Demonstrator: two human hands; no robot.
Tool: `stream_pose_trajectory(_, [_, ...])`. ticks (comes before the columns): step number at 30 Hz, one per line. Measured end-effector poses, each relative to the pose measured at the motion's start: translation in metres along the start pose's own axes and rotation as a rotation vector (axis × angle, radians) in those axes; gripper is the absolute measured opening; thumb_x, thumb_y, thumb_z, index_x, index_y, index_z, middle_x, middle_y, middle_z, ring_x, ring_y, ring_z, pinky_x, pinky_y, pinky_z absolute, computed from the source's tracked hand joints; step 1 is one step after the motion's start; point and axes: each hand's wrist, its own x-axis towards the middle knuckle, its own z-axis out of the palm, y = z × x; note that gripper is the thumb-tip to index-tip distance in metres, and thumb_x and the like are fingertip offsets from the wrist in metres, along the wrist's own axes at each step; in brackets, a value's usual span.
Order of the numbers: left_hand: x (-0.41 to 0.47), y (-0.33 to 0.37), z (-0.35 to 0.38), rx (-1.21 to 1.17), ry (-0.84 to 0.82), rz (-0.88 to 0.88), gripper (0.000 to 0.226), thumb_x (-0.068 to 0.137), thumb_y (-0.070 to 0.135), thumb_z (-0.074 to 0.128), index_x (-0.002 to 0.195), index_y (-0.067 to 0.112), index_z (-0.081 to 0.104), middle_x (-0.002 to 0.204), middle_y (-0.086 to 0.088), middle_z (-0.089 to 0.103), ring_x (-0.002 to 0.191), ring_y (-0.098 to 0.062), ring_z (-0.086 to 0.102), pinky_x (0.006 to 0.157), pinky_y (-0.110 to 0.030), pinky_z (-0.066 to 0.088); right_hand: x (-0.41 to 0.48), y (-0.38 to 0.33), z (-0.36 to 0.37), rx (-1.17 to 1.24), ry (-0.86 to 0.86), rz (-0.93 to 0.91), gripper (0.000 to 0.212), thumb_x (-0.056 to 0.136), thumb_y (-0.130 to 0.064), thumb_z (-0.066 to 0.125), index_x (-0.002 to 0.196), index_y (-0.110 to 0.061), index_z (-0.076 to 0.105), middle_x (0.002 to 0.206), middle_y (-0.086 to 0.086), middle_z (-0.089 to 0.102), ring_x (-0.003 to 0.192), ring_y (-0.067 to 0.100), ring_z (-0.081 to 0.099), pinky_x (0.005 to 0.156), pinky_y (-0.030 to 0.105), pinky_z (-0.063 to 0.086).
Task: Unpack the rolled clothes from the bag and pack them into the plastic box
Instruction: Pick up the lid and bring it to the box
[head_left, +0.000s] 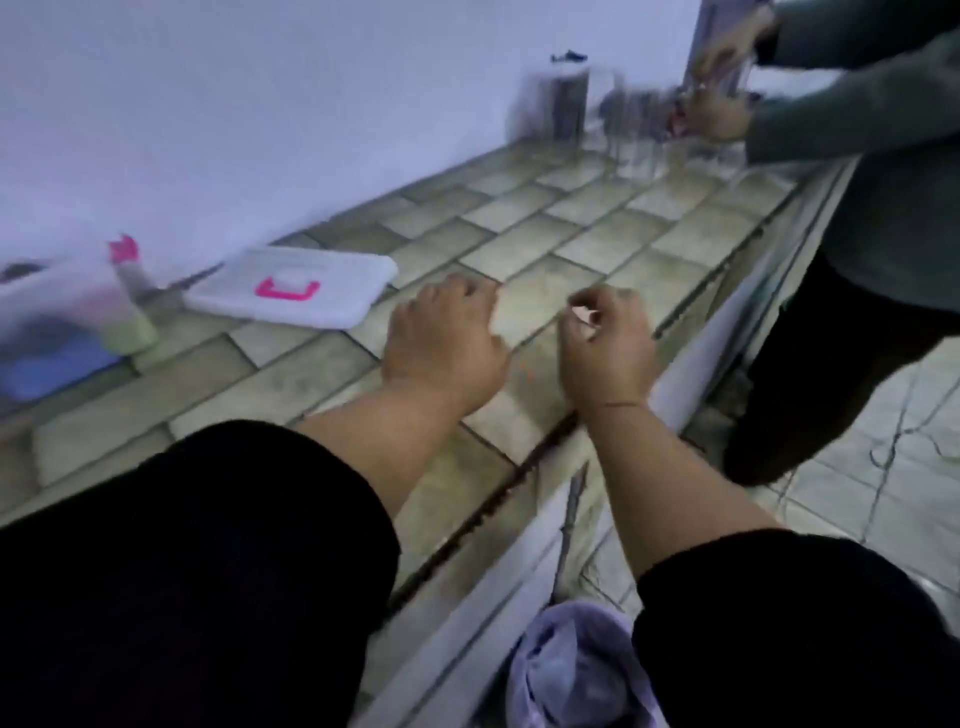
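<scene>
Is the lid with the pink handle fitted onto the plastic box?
No, the lid lies flat on the tiled counter, beside the plastic box rather than on it.

Matt tiled counter (597, 228), smooth white plastic lid (332, 280), soft lilac cloth bag (571, 675)

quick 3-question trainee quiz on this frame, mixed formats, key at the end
1. True or false: the white lid with the pink handle lies flat on the tiled counter.
2. Where is the lavender bag? A: on the counter. B: below the counter's front edge, between the wearer's forearms. C: in the second person's hands.
3. Yes or no: does the left hand or the right hand hold a rolled garment?

Key: 1 true. 2 B. 3 no, both are over the counter with no garment in them.
</scene>
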Motion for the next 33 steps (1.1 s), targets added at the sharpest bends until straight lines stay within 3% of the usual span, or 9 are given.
stream_pose_trajectory(2, [-0.021,-0.058,-0.005,0.051,-0.113,-0.2,0.043,0.081,0.04,0.053,0.119,0.019,0.056,0.128,-0.009,0.051,0.115,-0.031,0.049,0.09,-0.041,0.041,-0.014,-0.046,0.034,-0.123,-0.303,-0.132,0.034,0.085,-0.035,0.058,0.117,-0.024,0.062,0.126,0.008,0.053,0.115,0.027,0.052,0.096,0.039,0.042])
stream_pose_trajectory(4, [-0.051,-0.104,0.0,0.069,-0.229,-0.355,0.05,0.083,0.049,0.05,0.124,0.021,0.051,0.136,-0.01,0.045,0.124,-0.03,0.042,0.098,-0.043,0.037,-0.035,-0.07,0.064,-0.323,-0.616,-0.187,0.048,0.088,-0.047,0.05,0.134,-0.033,0.047,0.149,0.005,0.034,0.136,0.024,0.034,0.109,0.046,0.03])
stream_pose_trajectory(6, [-0.075,-0.131,0.011,0.025,-0.333,-0.477,0.058,0.086,0.06,0.04,0.132,0.026,0.045,0.145,-0.01,0.036,0.132,-0.028,0.032,0.105,-0.047,0.029,-0.049,-0.075,0.081,-0.504,-0.798,-0.189,0.056,0.09,-0.056,0.038,0.142,-0.037,0.033,0.158,0.003,0.017,0.144,0.022,0.016,0.114,0.053,0.016])
stream_pose_trajectory(13, [-0.086,-0.142,0.024,0.017,-0.275,-0.51,0.061,0.084,0.065,0.03,0.135,0.033,0.038,0.151,-0.002,0.03,0.138,-0.025,0.022,0.108,-0.048,0.02,-0.058,-0.072,0.092,-0.633,-0.807,-0.21,0.064,0.083,-0.068,0.018,0.142,-0.043,0.023,0.158,-0.005,0.017,0.146,0.021,0.011,0.114,0.054,0.01])
stream_pose_trajectory(18, [-0.089,-0.143,0.024,-0.003,-0.269,-0.529,0.063,0.083,0.066,0.027,0.137,0.035,0.032,0.153,0.0,0.025,0.14,-0.024,0.017,0.109,-0.049,0.016,-0.057,-0.072,0.091,-0.654,-0.794,-0.2,0.067,0.08,-0.072,0.017,0.141,-0.045,0.022,0.157,-0.007,0.019,0.144,0.019,0.015,0.113,0.051,0.012])
stream_pose_trajectory(23, [-0.086,-0.155,0.031,-0.068,-0.324,-0.577,0.074,0.071,0.073,0.019,0.137,0.04,0.026,0.155,0.003,0.016,0.141,-0.021,0.012,0.108,-0.05,0.01,-0.021,-0.084,0.114,-0.681,-0.758,-0.099,0.062,0.072,-0.068,0.031,0.127,-0.042,0.042,0.134,-0.004,0.043,0.126,0.019,0.037,0.099,0.045,0.03])
stream_pose_trajectory(28, [-0.058,-0.232,0.031,-0.033,-0.349,-0.771,0.086,0.071,0.078,0.025,0.147,0.039,0.016,0.159,0.004,0.001,0.145,-0.022,0.0,0.111,-0.054,0.005,0.057,-0.112,0.193,-0.444,-0.768,-0.005,0.063,0.084,-0.062,0.048,0.129,-0.019,0.045,0.129,0.009,0.05,0.115,0.027,0.049,0.089,0.036,0.04])
stream_pose_trajectory(31, [-0.051,-0.269,0.035,-0.043,-0.394,-0.812,0.088,0.073,0.082,0.026,0.148,0.039,0.01,0.16,0.0,-0.006,0.146,-0.024,-0.006,0.113,-0.053,0.004,0.092,-0.128,0.237,-0.459,-0.859,0.116,0.088,0.077,-0.07,0.053,0.141,-0.012,0.034,0.142,0.017,0.038,0.13,0.033,0.038,0.104,0.04,0.036])
stream_pose_trajectory(33, [-0.051,-0.275,0.039,-0.021,-0.377,-0.812,0.091,0.069,0.086,0.024,0.148,0.043,0.009,0.16,0.0,-0.005,0.146,-0.024,-0.005,0.112,-0.052,0.006,0.103,-0.136,0.256,-0.568,-0.901,0.113,0.09,0.072,-0.072,0.058,0.137,-0.013,0.042,0.142,0.016,0.039,0.131,0.031,0.036,0.106,0.038,0.033])
